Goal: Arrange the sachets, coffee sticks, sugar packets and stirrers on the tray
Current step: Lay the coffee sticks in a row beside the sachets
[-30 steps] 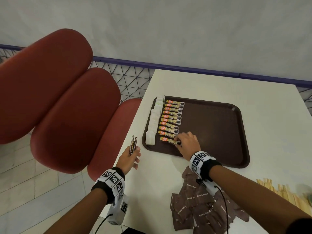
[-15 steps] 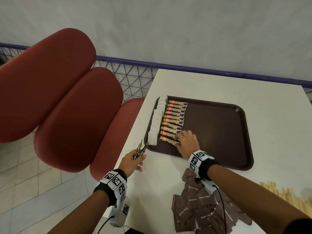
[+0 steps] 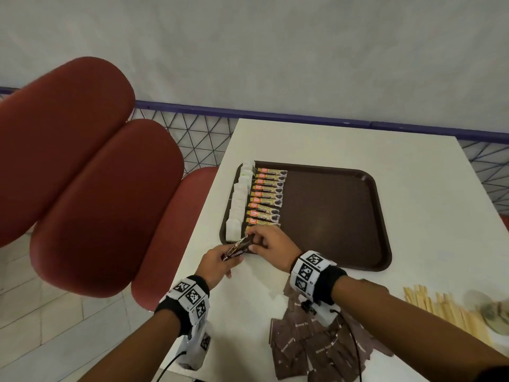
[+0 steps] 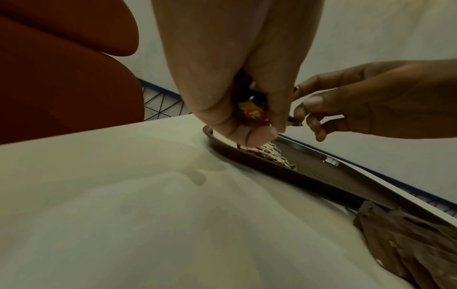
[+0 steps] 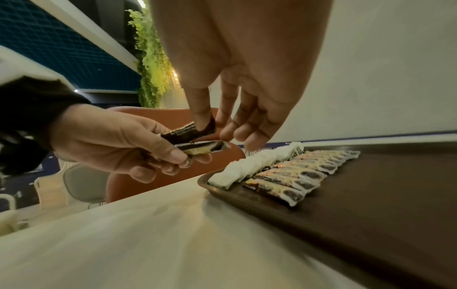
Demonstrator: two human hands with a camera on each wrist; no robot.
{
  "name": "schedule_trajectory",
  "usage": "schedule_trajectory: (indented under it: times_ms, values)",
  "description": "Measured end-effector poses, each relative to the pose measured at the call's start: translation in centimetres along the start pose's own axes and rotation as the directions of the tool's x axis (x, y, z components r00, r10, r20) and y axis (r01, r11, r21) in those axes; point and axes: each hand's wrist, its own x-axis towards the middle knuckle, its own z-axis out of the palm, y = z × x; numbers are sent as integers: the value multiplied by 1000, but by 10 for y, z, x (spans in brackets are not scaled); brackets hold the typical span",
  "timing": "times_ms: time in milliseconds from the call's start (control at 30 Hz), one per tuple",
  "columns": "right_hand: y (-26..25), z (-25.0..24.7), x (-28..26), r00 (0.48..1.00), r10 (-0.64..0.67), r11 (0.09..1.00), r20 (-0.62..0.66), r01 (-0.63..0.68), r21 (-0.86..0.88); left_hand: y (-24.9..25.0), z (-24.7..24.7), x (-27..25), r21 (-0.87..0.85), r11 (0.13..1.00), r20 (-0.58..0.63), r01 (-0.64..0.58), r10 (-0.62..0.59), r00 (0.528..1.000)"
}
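Note:
A brown tray lies on the white table. Along its left side runs a row of white sachets, with a row of several coffee sticks beside it. My left hand grips a small bundle of coffee sticks just off the tray's near left corner. My right hand meets it there. In the right wrist view its thumb and forefinger pinch the end of the top stick above the lower stick. Brown sugar packets and wooden stirrers lie on the table near me.
Red padded chairs stand close against the table's left edge. A blue-railed mesh fence runs behind the table. The right two thirds of the tray floor is bare. A blurred pale object lies at the far right.
My left hand brought its sticks rightward and up to the tray's near corner. My right hand left the last laid stick, drew back and took hold of a stick in the left hand.

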Motion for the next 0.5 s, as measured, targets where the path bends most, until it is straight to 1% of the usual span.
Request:
schedule_trajectory:
  times_ms: [67,100,167,233,267,367,500]
  values:
    - [3,-5,1,1000,15,996,12,-14,-91,2,-1,-1,-50,999,24,22,-21,1000]
    - [5,-8,1,999,33,994,19,-31,-103,4,-2,-2,-81,996,37,32,-29,999]
    - [6,-11,2,999,46,997,23,-44,-68,6,-5,-4,-147,987,67,59,-49,997]
    - [5,-12,2,999,37,999,1,-37,5,9,-5,-6,-196,977,94,87,-69,993]
    - [4,-12,1,998,56,997,-4,-56,43,10,-5,-7,-213,973,98,93,-74,992]
    - [3,-11,1,991,132,985,7,-132,109,10,-5,-9,-256,961,65,103,-89,994]
    - [6,-10,1,983,180,974,38,-184,133,9,-8,-9,-270,957,49,103,-94,994]
